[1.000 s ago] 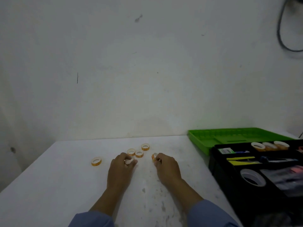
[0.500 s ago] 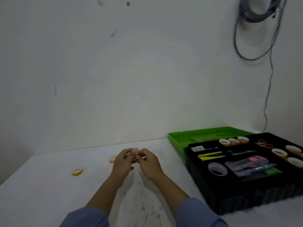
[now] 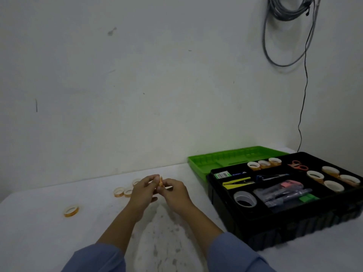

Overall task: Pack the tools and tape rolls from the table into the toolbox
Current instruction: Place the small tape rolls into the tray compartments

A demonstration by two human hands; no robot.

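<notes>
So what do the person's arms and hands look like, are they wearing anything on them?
The left hand and right hand are bare: no gloves, rings or watch show. The left sleeve and right sleeve are plain blue-grey cloth, ending partway up the forearms.

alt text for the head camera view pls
The left hand and right hand pinch a small orange tape roll above a white table. Four more rolls lie to their left; an open black toolbox of tools and tape stands at right.

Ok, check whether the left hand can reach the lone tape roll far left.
Probably yes: the lone tape roll lies on bare table left of the left hand, though that hand pinches a second roll.
</notes>
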